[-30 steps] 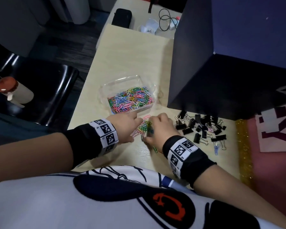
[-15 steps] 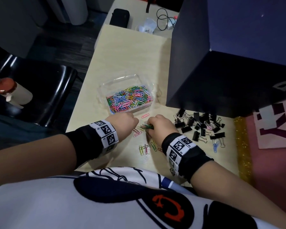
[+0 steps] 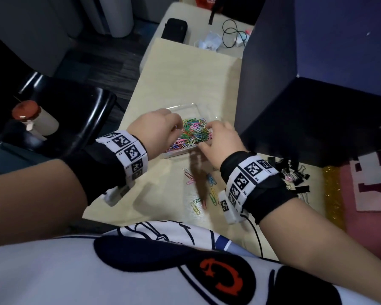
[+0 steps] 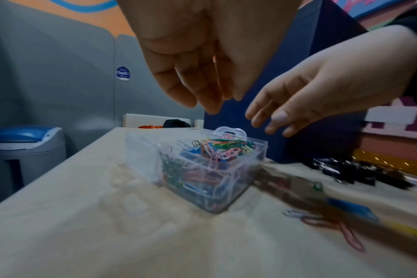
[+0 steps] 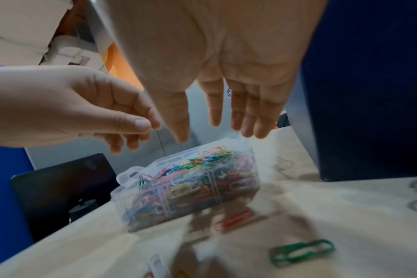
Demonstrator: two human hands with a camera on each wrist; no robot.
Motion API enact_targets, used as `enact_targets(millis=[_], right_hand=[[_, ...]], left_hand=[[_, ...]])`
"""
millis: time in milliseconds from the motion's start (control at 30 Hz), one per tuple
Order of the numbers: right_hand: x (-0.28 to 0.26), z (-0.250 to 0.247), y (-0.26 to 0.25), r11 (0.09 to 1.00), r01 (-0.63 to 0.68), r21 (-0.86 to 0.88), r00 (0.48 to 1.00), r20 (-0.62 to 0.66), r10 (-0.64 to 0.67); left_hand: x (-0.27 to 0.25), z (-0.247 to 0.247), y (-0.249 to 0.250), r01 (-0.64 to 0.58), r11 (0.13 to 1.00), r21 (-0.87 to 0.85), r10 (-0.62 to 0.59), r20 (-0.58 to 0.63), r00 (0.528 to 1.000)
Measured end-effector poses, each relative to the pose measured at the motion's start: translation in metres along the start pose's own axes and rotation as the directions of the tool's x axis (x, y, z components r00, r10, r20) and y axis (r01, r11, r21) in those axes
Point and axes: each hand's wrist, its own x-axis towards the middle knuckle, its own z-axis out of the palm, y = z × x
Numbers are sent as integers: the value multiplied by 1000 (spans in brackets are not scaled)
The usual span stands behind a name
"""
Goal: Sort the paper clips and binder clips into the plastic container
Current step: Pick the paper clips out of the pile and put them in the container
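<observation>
A clear plastic container [image 3: 178, 151] [image 4: 143, 150] [image 5: 122, 188] stands on the pale table, heaped with colourful paper clips [image 3: 194, 130]. Both hands hover just over it. My left hand [image 3: 176, 128] [image 4: 210, 105] hangs above its left side with relaxed fingers and holds nothing. My right hand [image 3: 208, 127] [image 5: 214, 131] is above its right side, fingers straight and spread, also with nothing in it. Several loose paper clips [image 3: 211, 179] lie on the table nearer me, among them a green one [image 5: 302, 252] and a red one [image 5: 233, 220]. Black binder clips [image 3: 295, 175] [image 4: 360, 173] are piled to the right.
A tall dark blue box [image 3: 295, 106] stands right of the container. A black chair [image 3: 75, 111] with a red-capped bottle [image 3: 31, 119] is off the table's left edge. A pink mat [image 3: 372, 190] lies far right. A black pouch [image 3: 174, 29] and cables sit at the back.
Both hands have lifted from the loose clips near the table's front to above the container. The clips my right hand pinched are no longer in it.
</observation>
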Motion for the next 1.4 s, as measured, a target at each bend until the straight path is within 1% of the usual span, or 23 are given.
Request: enact_targets(millis=[67,100,133,200,233,267,333,467,567,633,733,800,867,900,967,1033,1100,1233,1333,1400], right_hand=[[-7,2,10,996,-17,-86,998,61,22],[-11,5,15,992,-2,-128,994,109,16],[-16,10,19,988,35,-151,986,167,-9],[-25,20,26,977,137,-165,955,285,-86],[-30,24,28,967,185,-174,939,320,-122],[-34,26,30,958,216,-188,929,341,-143],[-44,27,37,951,223,-214,930,341,-141],[-67,30,53,950,195,-242,945,307,-116],[-75,25,58,967,145,-210,953,292,-80],[-76,18,57,965,77,-253,942,336,13],[-77,16,57,944,-97,-315,910,356,212],[-77,23,54,945,-110,-307,909,355,220],[-75,29,51,971,-85,-221,929,335,158],[-73,32,49,985,-73,-157,942,313,120],[-68,37,44,995,-27,-92,954,294,53],[-64,41,40,996,26,-86,958,288,-1],[-58,44,39,994,48,-94,960,278,-20],[-47,46,38,985,58,-160,959,282,-11],[-38,42,33,980,47,-195,958,286,11],[-32,31,26,987,38,-158,972,236,0]], left_hand=[[-7,8,5,-79,997,-10,79,18,997],[-12,15,9,-131,991,-3,131,54,990],[-15,22,13,-172,985,17,168,115,979],[-18,40,20,-215,972,94,180,288,941],[-19,48,23,-237,962,134,175,363,915],[-19,57,24,-271,948,166,181,418,890],[-19,69,25,-327,917,227,183,492,852],[-17,78,23,-345,910,230,182,525,831],[-14,76,27,-353,906,232,185,533,825],[-13,76,30,-341,906,251,158,546,823],[-11,78,32,-338,899,279,130,568,813],[-10,79,34,-328,902,279,113,581,806],[-10,79,35,-317,907,276,102,587,803],[-11,78,35,-315,908,277,100,588,803],[-12,77,37,-311,908,281,94,586,805],[-14,74,36,-292,918,269,92,570,816],[-16,69,33,-264,935,236,100,538,837],[-20,57,29,-202,967,153,120,426,897],[-18,44,22,-114,989,93,78,325,942],[-15,33,14,-69,995,77,48,251,967]])
